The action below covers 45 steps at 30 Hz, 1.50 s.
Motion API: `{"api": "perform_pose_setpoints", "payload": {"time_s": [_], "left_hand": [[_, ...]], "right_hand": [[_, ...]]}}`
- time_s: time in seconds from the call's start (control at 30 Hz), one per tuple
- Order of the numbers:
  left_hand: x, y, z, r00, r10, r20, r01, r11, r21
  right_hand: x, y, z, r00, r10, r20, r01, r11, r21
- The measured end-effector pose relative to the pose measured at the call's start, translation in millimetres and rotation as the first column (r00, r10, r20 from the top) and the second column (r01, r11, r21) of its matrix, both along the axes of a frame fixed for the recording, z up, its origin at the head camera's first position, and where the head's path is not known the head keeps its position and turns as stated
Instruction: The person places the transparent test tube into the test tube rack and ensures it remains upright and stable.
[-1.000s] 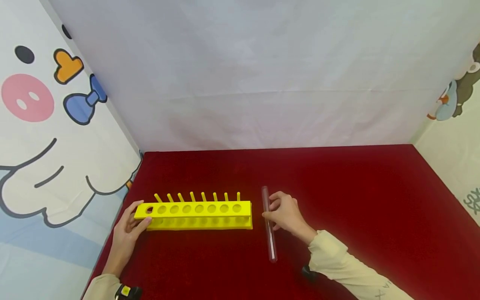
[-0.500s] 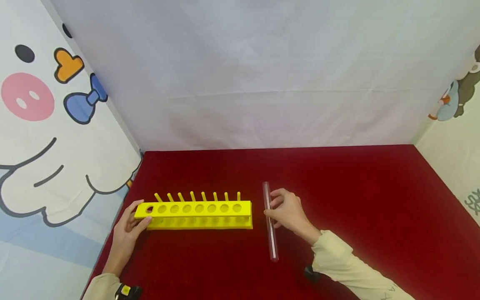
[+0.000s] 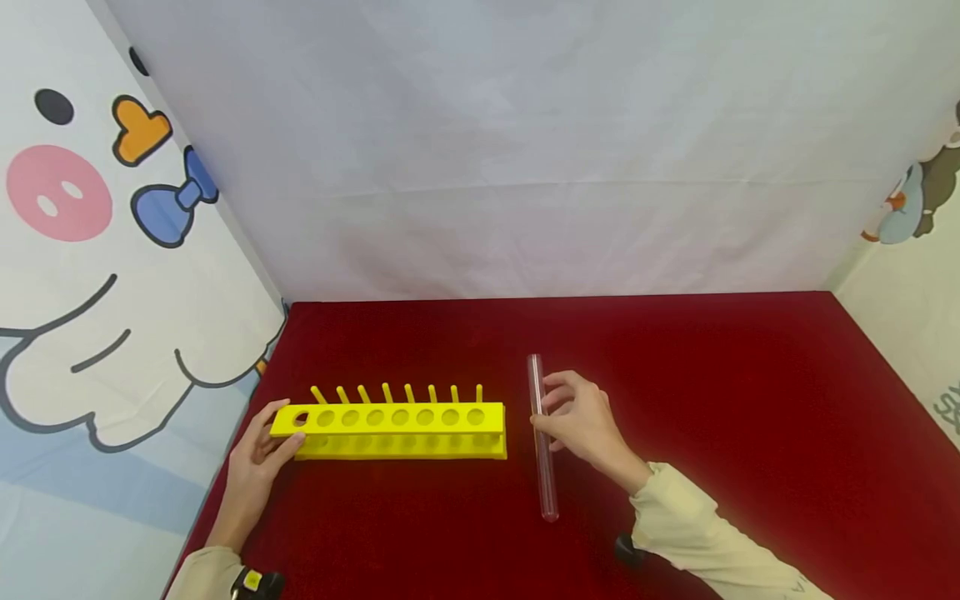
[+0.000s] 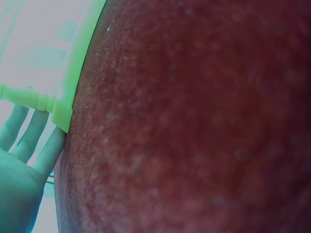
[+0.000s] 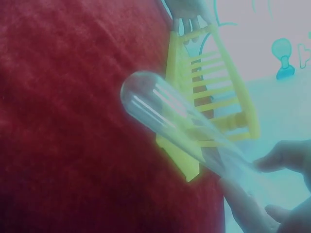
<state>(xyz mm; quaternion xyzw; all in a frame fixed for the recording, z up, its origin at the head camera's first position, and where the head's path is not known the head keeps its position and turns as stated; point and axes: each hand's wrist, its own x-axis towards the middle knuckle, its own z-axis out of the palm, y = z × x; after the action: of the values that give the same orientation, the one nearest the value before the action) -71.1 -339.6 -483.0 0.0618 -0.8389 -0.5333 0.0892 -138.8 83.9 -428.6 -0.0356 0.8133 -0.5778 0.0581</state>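
Observation:
A yellow test tube rack (image 3: 390,418) with a row of round holes and several pegs along its back stands on the red cloth. My left hand (image 3: 247,467) grips its left end, thumb in front and fingers behind. In the left wrist view the fingers (image 4: 30,133) lie against the rack's end (image 4: 60,114). To the right of the rack, my right hand (image 3: 588,425) pinches a clear test tube (image 3: 546,475) between thumb and fingers. The tube slants, its rounded end toward me. In the right wrist view that rounded end (image 5: 146,94) crosses in front of the rack (image 5: 233,97).
Dark red cloth (image 3: 712,375) covers the table. A pale curtain (image 3: 525,150) hangs behind it, and printed cartoon panels (image 3: 90,350) stand at the left and right sides.
The right hand has shifted slightly away and to the right with the test tube, whose far end now sits higher in view. The left hand and the rack have stayed in place.

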Motion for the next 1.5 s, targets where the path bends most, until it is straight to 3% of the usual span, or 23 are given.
{"api": "perform_pose_setpoints", "payload": {"time_s": [0.27,1.1,1.33,1.5], "left_hand": [[2.6,-0.4,-0.9,1.000,0.010,0.024,-0.010,1.000,-0.015],[0.6,1.1,1.6,1.000,0.001,0.014,-0.001,1.000,0.008],[0.0,0.8,1.4,1.000,0.002,0.010,-0.002,1.000,0.006],[-0.1,1.0,1.0,1.000,0.010,0.015,-0.010,1.000,0.001]], "right_hand": [[6.4,0.0,4.8,1.000,0.018,-0.023,-0.018,1.000,-0.015],[11.6,-0.9,27.0,0.984,0.054,-0.169,-0.066,0.996,-0.067],[12.2,-2.4,29.4,0.983,0.053,-0.177,-0.070,0.993,-0.091],[18.5,-5.9,44.1,0.982,0.058,-0.179,-0.074,0.994,-0.086]]}}
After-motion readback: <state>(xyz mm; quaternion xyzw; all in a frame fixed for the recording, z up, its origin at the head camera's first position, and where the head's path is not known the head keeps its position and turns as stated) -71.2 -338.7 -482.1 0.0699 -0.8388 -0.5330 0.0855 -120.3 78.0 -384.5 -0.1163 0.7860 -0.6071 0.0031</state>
